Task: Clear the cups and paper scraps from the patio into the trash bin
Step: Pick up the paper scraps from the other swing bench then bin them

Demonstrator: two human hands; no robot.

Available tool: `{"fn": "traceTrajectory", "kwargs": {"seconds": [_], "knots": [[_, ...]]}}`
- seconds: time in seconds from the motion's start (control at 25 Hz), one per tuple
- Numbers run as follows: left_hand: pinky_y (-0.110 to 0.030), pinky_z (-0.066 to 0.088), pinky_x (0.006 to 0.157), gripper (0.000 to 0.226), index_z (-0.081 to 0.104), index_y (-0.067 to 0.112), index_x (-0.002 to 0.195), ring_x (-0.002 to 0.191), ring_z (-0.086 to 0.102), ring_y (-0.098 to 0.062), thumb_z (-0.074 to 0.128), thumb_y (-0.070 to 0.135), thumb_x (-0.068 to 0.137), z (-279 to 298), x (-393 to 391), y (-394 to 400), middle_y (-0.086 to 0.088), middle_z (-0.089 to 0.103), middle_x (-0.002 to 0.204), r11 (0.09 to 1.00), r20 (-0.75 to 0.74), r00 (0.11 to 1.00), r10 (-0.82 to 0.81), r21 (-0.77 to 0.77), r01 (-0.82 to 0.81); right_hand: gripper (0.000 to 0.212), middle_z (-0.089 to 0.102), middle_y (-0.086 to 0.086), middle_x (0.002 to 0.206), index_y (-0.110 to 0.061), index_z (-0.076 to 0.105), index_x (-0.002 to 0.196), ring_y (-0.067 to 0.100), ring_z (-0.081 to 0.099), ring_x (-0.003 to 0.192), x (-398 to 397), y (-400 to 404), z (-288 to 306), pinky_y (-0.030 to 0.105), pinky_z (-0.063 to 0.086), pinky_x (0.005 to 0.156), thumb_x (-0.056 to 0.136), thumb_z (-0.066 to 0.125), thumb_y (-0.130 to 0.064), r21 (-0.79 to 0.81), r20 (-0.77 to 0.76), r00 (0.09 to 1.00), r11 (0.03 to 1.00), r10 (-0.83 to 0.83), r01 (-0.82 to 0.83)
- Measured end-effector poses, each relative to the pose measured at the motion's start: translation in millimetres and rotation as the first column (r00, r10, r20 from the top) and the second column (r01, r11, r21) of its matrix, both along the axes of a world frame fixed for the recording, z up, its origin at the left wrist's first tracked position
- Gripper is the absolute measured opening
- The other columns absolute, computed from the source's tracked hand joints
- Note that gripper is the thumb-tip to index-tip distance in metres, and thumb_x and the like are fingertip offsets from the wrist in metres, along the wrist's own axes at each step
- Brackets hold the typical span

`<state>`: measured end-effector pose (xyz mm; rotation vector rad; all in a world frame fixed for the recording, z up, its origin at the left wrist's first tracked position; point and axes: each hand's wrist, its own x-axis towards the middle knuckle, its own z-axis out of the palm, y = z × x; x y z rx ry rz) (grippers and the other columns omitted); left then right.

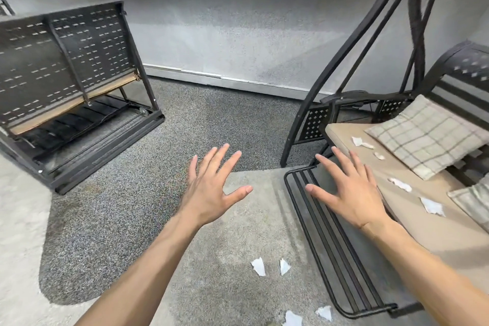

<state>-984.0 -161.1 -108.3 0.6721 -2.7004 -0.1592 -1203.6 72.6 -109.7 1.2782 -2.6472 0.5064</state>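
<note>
Even soft daylight, faint shadows, sharp focus, wide-angle edge bending

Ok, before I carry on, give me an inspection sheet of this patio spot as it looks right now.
Surface: grey carpet and a lighter mat on the floor.
Job's things: paper scraps on the mat, more at the bottom edge, others on the swing seat cushion; no cups or trash bin seen.
Clutter: checked pillow on the seat.
Hands: left hand and right hand spread open, holding nothing.
Cables: nothing seen.
Surroundings: black metal swing frame at right, a second perforated metal seat at left, grey wall behind.
</note>
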Motion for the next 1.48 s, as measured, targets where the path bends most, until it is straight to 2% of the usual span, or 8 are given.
{"fn": "traceTrajectory", "kwargs": {"seconds": [0.24,0.4,0.56,0.8,1.08,1.28,1.4,1.48], "knots": [[-0.052,-0.007,0.118,0.08,0.011,0.044,0.15,0.149,-0.001,-0.011,0.023,0.084,0.082,7,-97,-60,0.01,0.003,0.162,0.999,-0.028,0.999,-0.038,0.029,0.039,0.074,0.012,-0.009,0.159,-0.049,0.022,0.143,0.021,-0.003,0.147,-85,-64,8,0.053,0.01,0.117,0.077,0.035,-0.081,0.001,0.044,0.999,1.0,-0.007,0.007],[-0.048,-0.014,0.117,0.081,0.01,0.045,0.15,0.148,-0.004,-0.01,0.022,0.085,0.082,5,-155,-100,0.01,0.0,0.162,0.994,-0.039,0.994,-0.099,0.045,0.101,0.075,0.014,-0.008,0.159,-0.048,0.022,0.143,0.023,0.001,0.147,-129,-93,7,0.054,0.01,0.116,0.077,0.034,-0.082,-0.021,0.041,0.997,0.998,-0.064,0.065],[-0.047,-0.014,0.117,0.081,0.006,0.047,0.149,0.148,-0.006,-0.009,0.02,0.087,0.08,-2,-224,-144,0.013,-0.004,0.161,0.983,-0.046,0.984,-0.17,0.054,0.173,0.077,0.013,-0.009,0.159,-0.048,0.024,0.141,0.024,0.0,0.147,-173,-122,-2,0.055,0.011,0.116,0.075,0.027,-0.086,-0.011,0.046,0.989,0.99,-0.143,0.144],[-0.049,-0.011,0.118,0.079,0.007,0.049,0.149,0.148,-0.009,-0.007,0.024,0.086,0.081,-13,-340,-219,0.015,-0.006,0.161,0.928,-0.034,0.93,-0.366,0.061,0.367,0.073,0.015,-0.006,0.159,-0.047,0.026,0.141,0.022,-0.001,0.147,-236,-169,-8,0.054,0.01,0.116,0.078,0.032,-0.083,-0.002,0.041,0.937,0.938,-0.346,0.347],[-0.045,-0.012,0.117,0.08,0.012,0.045,0.15,0.148,-0.005,-0.007,0.027,0.084,0.082,-10,-457,-262,0.013,0.0,0.162,0.79,-0.032,0.794,-0.608,0.084,0.608,0.075,0.014,-0.007,0.159,-0.049,0.022,0.141,0.021,-0.001,0.147,-265,-189,-8,0.051,0.009,0.117,0.076,0.03,-0.084,0.007,0.079,0.799,0.802,-0.596,0.598],[-0.046,-0.006,0.119,0.083,0.019,0.041,0.15,0.148,0.0,-0.01,0.023,0.084,0.08,-15,-528,-226,0.009,0.006,0.163,0.64,-0.041,0.648,-0.761,0.115,0.76,0.071,0.017,-0.006,0.159,-0.048,0.025,0.14,0.023,0.002,0.147,-269,-149,-15,0.052,0.012,0.116,0.078,0.041,-0.078,0.027,0.078,0.633,0.636,-0.77,0.771],[-0.049,-0.003,0.119,0.081,0.021,0.04,0.15,0.148,0.0,-0.01,0.024,0.083,0.081,-20,-566,-188,0.007,0.008,0.163,0.557,-0.043,0.565,-0.824,0.121,0.822,0.071,0.019,-0.006,0.158,-0.047,0.028,0.14,0.023,0.004,0.147,-269,-113,-24,0.052,0.013,0.116,0.077,0.04,-0.078,0.028,0.086,0.527,0.53,-0.846,0.847],[-0.049,-0.005,0.119,0.081,0.02,0.041,0.15,0.149,0.001,-0.012,0.024,0.083,0.081,-25,-589,-163,0.008,0.005,0.163,0.532,-0.039,0.541,-0.84,0.142,0.835,0.071,0.019,-0.007,0.158,-0.048,0.028,0.14,0.022,0.003,0.147,-272,-89,-32,0.052,0.013,0.116,0.077,0.039,-0.078,0.026,0.096,0.479,0.484,-0.872,0.875]]}}
